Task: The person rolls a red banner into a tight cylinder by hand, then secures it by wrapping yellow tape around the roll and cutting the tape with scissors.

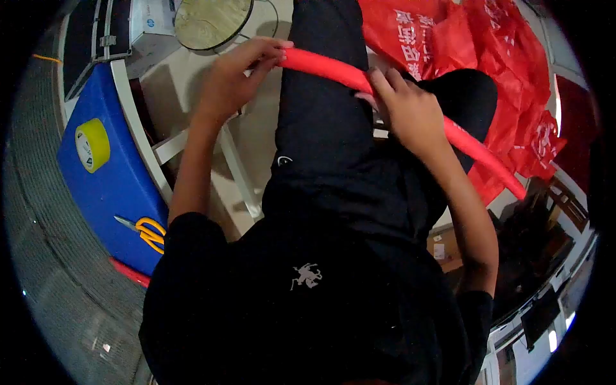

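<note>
A long, slim red tube slants across my lap, from upper left down to the right, with a slight bend. The fingertips of my left hand pinch its upper left end. My right hand is closed around its middle, knuckles up, hiding that stretch. Past the right hand, the tube's far end sticks out over a large red plastic bag with white printed characters. Both hands are above my black-trousered legs.
On a blue surface at my left lie a roll of yellow tape and orange-handled scissors. A red strip shows at its edge. Ahead are a round stool and a white box. A cardboard box is at right.
</note>
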A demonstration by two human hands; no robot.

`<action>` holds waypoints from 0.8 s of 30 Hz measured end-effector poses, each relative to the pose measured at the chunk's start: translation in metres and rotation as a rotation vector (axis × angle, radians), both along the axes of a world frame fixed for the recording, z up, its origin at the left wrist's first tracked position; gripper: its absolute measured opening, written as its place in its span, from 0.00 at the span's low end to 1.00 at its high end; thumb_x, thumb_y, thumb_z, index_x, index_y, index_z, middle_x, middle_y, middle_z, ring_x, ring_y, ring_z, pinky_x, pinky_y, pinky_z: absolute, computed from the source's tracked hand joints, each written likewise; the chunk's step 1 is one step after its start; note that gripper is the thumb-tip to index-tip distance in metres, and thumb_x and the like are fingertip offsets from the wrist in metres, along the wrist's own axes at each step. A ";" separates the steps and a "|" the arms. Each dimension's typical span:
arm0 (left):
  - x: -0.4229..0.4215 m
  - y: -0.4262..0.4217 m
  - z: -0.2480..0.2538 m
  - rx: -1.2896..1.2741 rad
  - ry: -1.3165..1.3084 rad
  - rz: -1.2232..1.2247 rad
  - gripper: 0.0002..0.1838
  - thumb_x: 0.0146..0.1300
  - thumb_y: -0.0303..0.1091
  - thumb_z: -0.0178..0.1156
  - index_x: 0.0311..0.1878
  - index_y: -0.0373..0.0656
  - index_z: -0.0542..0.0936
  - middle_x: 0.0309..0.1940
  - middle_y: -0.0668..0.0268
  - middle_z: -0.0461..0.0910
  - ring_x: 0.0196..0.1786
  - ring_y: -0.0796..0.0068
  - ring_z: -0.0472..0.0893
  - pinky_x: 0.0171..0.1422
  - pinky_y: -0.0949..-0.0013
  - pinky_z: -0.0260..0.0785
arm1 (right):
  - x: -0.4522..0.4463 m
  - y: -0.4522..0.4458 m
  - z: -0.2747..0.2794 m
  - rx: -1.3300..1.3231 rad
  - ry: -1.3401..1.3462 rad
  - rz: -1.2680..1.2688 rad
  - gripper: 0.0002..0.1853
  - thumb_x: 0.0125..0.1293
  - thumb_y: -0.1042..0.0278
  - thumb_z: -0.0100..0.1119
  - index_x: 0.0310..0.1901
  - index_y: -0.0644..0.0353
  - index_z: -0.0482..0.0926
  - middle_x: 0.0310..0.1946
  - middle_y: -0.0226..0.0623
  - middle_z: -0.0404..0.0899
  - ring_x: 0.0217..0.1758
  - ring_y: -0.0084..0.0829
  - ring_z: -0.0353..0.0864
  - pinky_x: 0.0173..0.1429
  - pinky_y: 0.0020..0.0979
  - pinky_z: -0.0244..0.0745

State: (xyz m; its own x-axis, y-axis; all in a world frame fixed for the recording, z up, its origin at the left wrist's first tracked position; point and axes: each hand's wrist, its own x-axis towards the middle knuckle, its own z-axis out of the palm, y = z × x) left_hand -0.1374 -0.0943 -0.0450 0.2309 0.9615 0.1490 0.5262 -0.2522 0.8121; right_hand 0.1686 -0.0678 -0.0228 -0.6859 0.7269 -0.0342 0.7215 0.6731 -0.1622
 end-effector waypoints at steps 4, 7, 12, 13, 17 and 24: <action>0.008 -0.004 -0.007 0.035 0.088 0.022 0.11 0.69 0.25 0.54 0.52 0.39 0.77 0.50 0.59 0.81 0.51 0.58 0.83 0.55 0.65 0.76 | -0.001 0.003 0.000 0.053 0.042 0.041 0.18 0.69 0.53 0.56 0.55 0.52 0.73 0.40 0.39 0.79 0.34 0.42 0.85 0.33 0.39 0.81; 0.004 -0.013 -0.024 0.296 0.155 0.019 0.10 0.72 0.27 0.50 0.49 0.33 0.76 0.51 0.58 0.80 0.48 0.61 0.83 0.52 0.63 0.77 | -0.008 0.000 -0.007 0.033 0.016 -0.014 0.28 0.65 0.53 0.64 0.64 0.52 0.72 0.50 0.43 0.81 0.36 0.45 0.86 0.38 0.41 0.81; 0.005 -0.027 -0.012 0.061 0.038 0.128 0.12 0.72 0.29 0.53 0.56 0.40 0.72 0.53 0.55 0.76 0.52 0.56 0.82 0.55 0.61 0.76 | -0.018 0.008 -0.007 0.040 -0.007 0.069 0.25 0.68 0.52 0.61 0.62 0.55 0.72 0.44 0.44 0.81 0.36 0.47 0.85 0.37 0.41 0.81; 0.005 -0.027 -0.013 0.064 0.030 0.148 0.12 0.71 0.29 0.54 0.55 0.40 0.72 0.54 0.55 0.77 0.53 0.56 0.81 0.57 0.60 0.75 | -0.021 0.010 -0.005 0.033 -0.038 0.074 0.24 0.69 0.53 0.60 0.61 0.56 0.72 0.44 0.45 0.81 0.37 0.47 0.85 0.37 0.42 0.81; -0.025 -0.033 0.014 0.366 0.344 0.244 0.15 0.65 0.29 0.60 0.53 0.40 0.73 0.54 0.56 0.77 0.55 0.53 0.79 0.58 0.56 0.72 | -0.031 0.018 -0.004 -0.007 -0.073 0.112 0.26 0.69 0.49 0.58 0.62 0.57 0.71 0.50 0.44 0.80 0.38 0.46 0.86 0.36 0.39 0.83; -0.159 -0.116 0.132 0.193 0.963 0.975 0.21 0.56 0.41 0.72 0.52 0.49 0.81 0.61 0.56 0.71 0.60 0.51 0.74 0.63 0.53 0.70 | -0.044 0.020 -0.010 0.041 -0.048 0.151 0.23 0.71 0.48 0.55 0.57 0.56 0.74 0.43 0.42 0.81 0.34 0.44 0.85 0.33 0.41 0.80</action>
